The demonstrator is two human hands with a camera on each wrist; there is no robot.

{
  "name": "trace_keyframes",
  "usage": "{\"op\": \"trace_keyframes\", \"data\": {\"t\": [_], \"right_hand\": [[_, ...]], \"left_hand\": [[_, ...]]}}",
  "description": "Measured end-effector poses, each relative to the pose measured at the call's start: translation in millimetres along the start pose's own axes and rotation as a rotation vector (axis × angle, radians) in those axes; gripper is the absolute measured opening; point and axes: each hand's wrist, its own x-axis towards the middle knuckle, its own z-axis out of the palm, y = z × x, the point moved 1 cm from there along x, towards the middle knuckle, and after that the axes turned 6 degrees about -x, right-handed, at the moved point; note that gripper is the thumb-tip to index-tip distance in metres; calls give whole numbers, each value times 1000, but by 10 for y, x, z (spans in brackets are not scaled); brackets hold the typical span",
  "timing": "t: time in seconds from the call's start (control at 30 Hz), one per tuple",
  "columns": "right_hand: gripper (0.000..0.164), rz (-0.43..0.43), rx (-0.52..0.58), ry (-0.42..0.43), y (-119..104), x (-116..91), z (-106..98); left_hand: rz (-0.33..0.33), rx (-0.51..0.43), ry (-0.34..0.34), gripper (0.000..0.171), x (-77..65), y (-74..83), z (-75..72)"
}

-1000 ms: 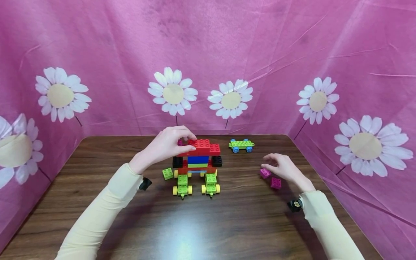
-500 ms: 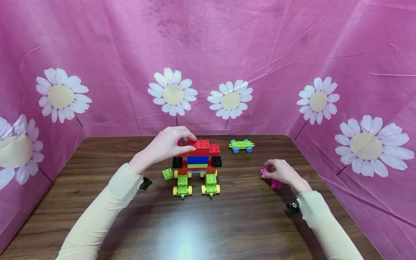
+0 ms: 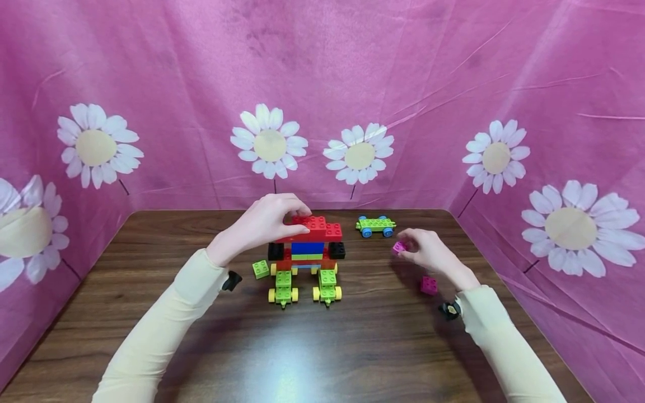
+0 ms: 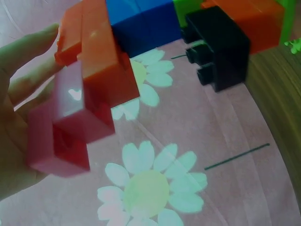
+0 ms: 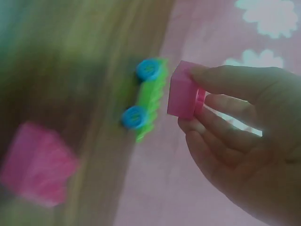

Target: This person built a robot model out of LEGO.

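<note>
A brick-built figure (image 3: 307, 248) of red, blue, black and lime toy bricks stands on lime wheeled bases at the table's middle. My left hand (image 3: 264, 223) holds its red top at the left end, thumb in front and fingers behind. In the left wrist view, two pink bricks (image 4: 77, 106) joined to the red bricks (image 4: 101, 52) lie beside that palm. My right hand (image 3: 430, 250) pinches a pink brick (image 5: 183, 92) between thumb and fingers, raised above the table. Another pink brick (image 3: 429, 285) rests on the table below this hand.
A lime wheeled base (image 3: 375, 224) with blue wheels stands near the back edge of the wooden table (image 3: 373, 347). One loose lime brick (image 3: 260, 269) lies left of the figure. A pink daisy-printed cloth (image 3: 312, 67) hangs behind and along both sides.
My right hand came down on one pink brick, pinched it and lifted it up and leftward. The left hand stays on the figure's top.
</note>
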Motion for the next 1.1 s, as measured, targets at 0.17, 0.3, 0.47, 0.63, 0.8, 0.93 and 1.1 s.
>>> {"op": "trace_keyframes", "data": {"t": [0.17,0.3,0.47,0.63,0.8,0.93,1.1], "right_hand": [[31,-110,34,58,-257,190,-154],[35,-189,35,80,-491,332,-293],[35,-253,94,63,-782,460,-469],[33,-285,146,34,-992,530,-589],[32,-302,171,15,-1103,577,-623],[35,-305,184,-1,-1152,603,-624],[36,-315,198,-16,-1195,639,-607]], "left_hand": [[-21,53,-24,36,76,83,14],[-61,85,-46,39,150,154,50],[-119,114,-88,42,212,243,123],[-148,131,-108,46,241,273,181],[-150,129,-111,44,247,269,189],[-151,131,-111,44,256,265,193],[-156,127,-107,44,252,253,194]]}}
